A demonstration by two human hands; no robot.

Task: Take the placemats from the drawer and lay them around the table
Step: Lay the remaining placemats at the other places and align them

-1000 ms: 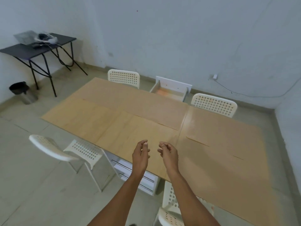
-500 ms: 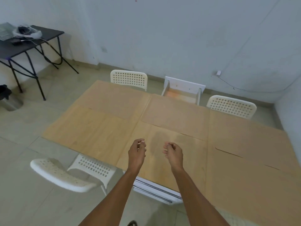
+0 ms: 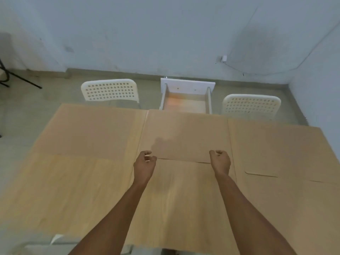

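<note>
Overhead, curled hands (image 3: 182, 161) above placemats (image 3: 184, 137)

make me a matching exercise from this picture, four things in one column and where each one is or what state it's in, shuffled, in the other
Things
1. white wooden drawer
2. left white perforated plastic chair
3. left hand
4. small white wall socket

Places or states
A. on the wall at upper right, with a cable leading away
B. pulled open past the table's far edge, nothing visible inside
C. over the light wooden table, fingers curled, holding nothing
D. at the table's far side, left of the drawer

Pairs: 1-B, 2-D, 3-C, 4-A
</note>
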